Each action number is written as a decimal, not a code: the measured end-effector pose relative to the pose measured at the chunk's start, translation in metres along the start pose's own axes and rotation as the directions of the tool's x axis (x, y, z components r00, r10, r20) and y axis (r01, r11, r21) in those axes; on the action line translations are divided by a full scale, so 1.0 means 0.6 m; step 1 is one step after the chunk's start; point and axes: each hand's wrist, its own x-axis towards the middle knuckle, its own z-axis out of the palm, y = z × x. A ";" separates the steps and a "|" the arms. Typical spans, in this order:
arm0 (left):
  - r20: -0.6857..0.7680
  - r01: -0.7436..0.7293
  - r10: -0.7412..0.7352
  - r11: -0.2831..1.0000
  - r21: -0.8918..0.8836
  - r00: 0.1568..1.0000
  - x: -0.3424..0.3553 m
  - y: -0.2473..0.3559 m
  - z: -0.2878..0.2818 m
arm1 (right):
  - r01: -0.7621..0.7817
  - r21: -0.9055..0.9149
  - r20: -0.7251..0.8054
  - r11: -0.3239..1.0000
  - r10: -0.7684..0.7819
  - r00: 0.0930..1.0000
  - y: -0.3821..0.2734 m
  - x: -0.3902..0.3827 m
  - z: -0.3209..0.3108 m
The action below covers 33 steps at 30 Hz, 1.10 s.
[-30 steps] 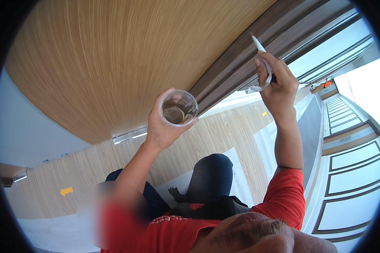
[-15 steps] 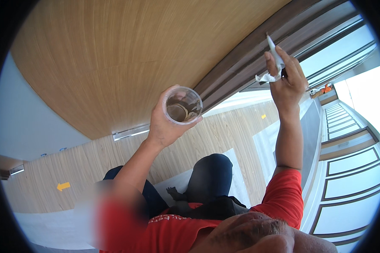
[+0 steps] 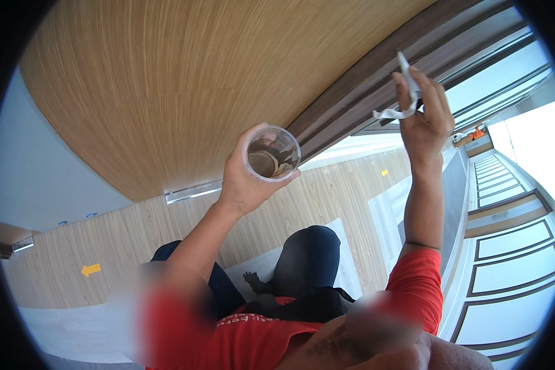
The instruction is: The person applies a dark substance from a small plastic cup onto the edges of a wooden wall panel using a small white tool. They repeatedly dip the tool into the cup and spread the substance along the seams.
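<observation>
My left hand is wrapped round a clear plastic cup, tilted so that its mouth shows. Some brown stuff lies at the bottom of the cup and smears its inner wall. Raised at the upper right, my right hand pinches a slim white pointed thing with a crumpled white strip trailing from its lower end. Its exact kind cannot be made out. The tip is close to the dark brown door-frame moulding; whether they touch I cannot tell.
A wood-grain panel rises in front, with a metal strip at its foot. Yellow arrows mark the wood-look floor. White sheets lie by my knees. Framed white panels line the right side. Someone in orange is far off.
My right hand has shifted slightly right and down with the white pointed thing. The cup in my left hand has moved a little to the right.
</observation>
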 end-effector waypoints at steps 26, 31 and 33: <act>-0.006 0.020 -0.020 1.000 0.005 1.000 0.000 -0.010 0.003 | -0.034 -0.005 0.128 0.999 0.035 0.991 -0.012 0.015 -0.001; -0.023 -0.007 0.007 1.000 -0.007 1.000 -0.001 -0.016 0.004 | 0.036 -0.017 0.118 0.999 -0.033 0.992 -0.020 0.011 0.005; -0.020 0.001 -0.001 1.000 -0.001 1.000 -0.001 -0.012 0.003 | 0.010 -0.017 0.091 1.000 -0.008 0.996 -0.017 0.009 0.006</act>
